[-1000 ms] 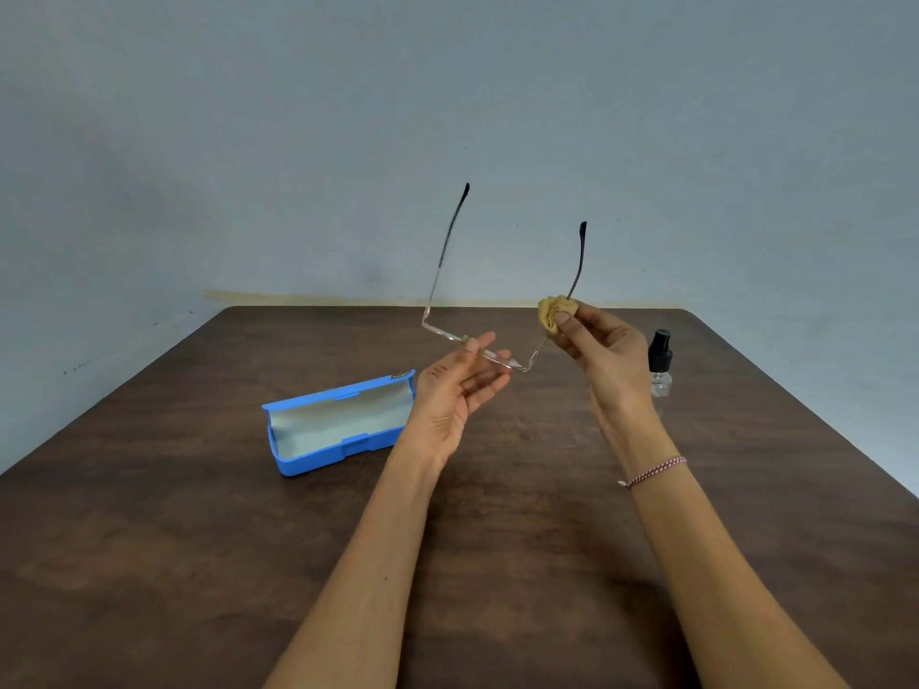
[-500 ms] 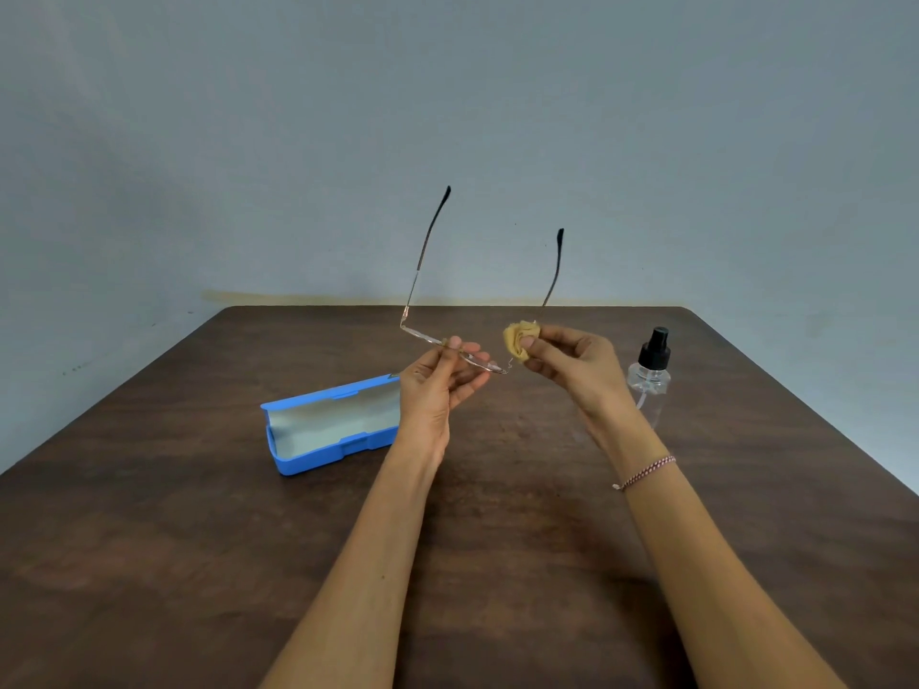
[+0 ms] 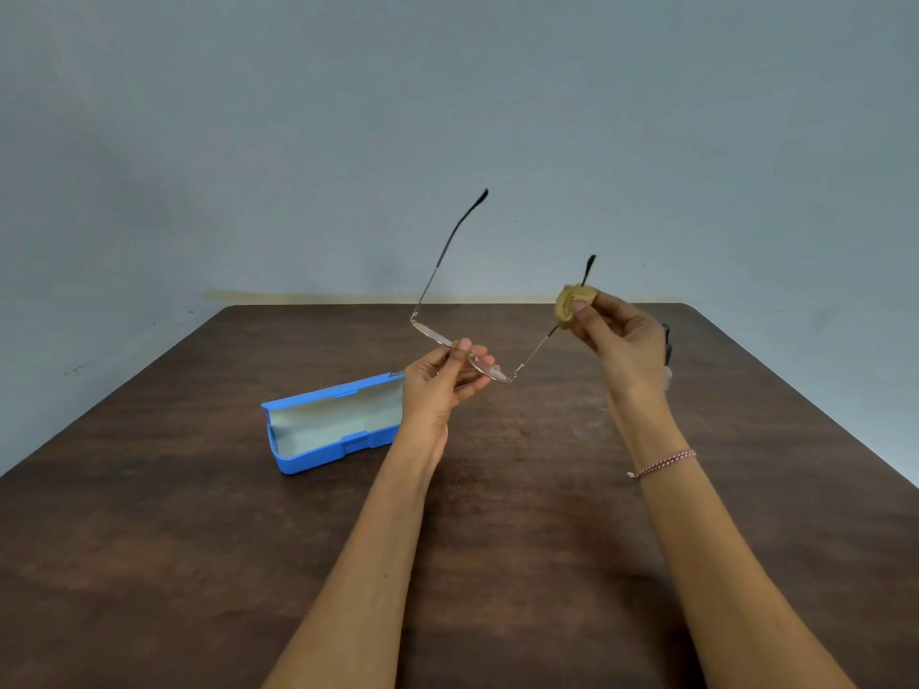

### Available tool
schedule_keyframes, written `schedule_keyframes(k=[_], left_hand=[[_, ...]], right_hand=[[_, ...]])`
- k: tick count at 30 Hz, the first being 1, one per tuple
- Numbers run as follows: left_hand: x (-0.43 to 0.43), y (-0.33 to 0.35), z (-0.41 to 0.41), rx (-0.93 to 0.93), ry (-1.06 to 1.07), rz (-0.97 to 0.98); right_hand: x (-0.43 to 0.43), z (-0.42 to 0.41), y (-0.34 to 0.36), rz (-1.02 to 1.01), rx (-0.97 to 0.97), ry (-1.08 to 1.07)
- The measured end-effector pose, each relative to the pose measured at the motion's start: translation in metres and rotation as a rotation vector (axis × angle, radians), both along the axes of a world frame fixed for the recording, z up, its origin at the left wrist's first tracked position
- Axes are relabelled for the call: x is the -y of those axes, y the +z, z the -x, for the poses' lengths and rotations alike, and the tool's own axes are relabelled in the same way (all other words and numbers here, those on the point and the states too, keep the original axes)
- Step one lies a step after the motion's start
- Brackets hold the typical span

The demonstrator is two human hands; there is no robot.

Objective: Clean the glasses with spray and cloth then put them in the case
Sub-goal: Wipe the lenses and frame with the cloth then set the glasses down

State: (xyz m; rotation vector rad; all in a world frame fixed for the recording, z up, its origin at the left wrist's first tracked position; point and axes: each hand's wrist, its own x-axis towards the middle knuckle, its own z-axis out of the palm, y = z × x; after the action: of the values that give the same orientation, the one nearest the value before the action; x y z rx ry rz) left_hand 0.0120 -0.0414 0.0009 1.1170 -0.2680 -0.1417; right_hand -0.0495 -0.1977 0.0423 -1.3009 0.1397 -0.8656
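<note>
My left hand [image 3: 440,385] pinches the front of the thin metal glasses [image 3: 450,256], held above the table with both black-tipped arms pointing up. My right hand [image 3: 621,348] pinches a small bunched yellow cloth [image 3: 569,303] around the right arm of the glasses, near its upper half. The open blue case [image 3: 323,430], pale inside, lies on the table to the left of my left hand. The spray bottle [image 3: 667,350] stands behind my right hand, almost wholly hidden; only its black cap edge shows.
Everything lies on a dark brown wooden table [image 3: 522,514]; it runs back to a grey-blue wall [image 3: 447,116]. A thin bracelet [image 3: 664,462] sits on my right wrist.
My right hand has slid the cloth up along the right arm of the glasses and moved up and right, covering the bottle. The glasses tilted slightly; my left hand kept its pinch.
</note>
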Motion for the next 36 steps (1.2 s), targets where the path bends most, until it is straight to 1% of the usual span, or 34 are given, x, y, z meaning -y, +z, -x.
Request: schedule_keyframes(k=[2,5,8,10,14,16,21,24,27,31,33,36], left_hand=[[0.001,0.0,0.0,-0.013,0.011,0.055],[0.0,0.0,-0.002,-0.029,0.053,0.119],[-0.001,0.001,-0.003,-0.043,0.076,0.122],[-0.001,0.001,-0.003,-0.049,0.068,0.114],[0.002,-0.001,0.0,-0.035,0.051,0.058],[0.004,-0.001,0.002,-0.032,0.045,0.066],[0.006,0.0,0.004,-0.041,0.053,0.103],[0.004,0.0,0.001,-0.038,0.064,0.064],[0.003,0.0,0.0,-0.03,0.056,0.013],[-0.002,-0.001,-0.003,-0.011,0.052,-0.075],[-0.004,-0.001,-0.003,0.0,0.042,-0.119],[-0.005,-0.001,-0.004,-0.005,0.023,-0.16]], right_hand=[[-0.007,-0.004,-0.007,0.079,-0.101,0.059],[-0.018,-0.009,-0.019,0.168,-0.266,0.226],[-0.021,-0.011,-0.025,0.164,-0.342,0.3],[-0.019,-0.011,-0.023,0.106,-0.313,0.278],[-0.007,-0.008,-0.016,-0.052,-0.172,0.171],[-0.006,-0.008,-0.016,-0.089,-0.149,0.156],[-0.017,-0.012,-0.024,-0.044,-0.233,0.233],[-0.017,-0.011,-0.022,-0.072,-0.207,0.217],[-0.011,-0.009,-0.017,-0.119,-0.155,0.156],[-0.004,-0.004,-0.007,-0.133,-0.055,0.051],[0.0,0.0,-0.002,-0.081,-0.012,-0.027],[0.002,0.003,0.002,0.055,0.009,-0.146]])
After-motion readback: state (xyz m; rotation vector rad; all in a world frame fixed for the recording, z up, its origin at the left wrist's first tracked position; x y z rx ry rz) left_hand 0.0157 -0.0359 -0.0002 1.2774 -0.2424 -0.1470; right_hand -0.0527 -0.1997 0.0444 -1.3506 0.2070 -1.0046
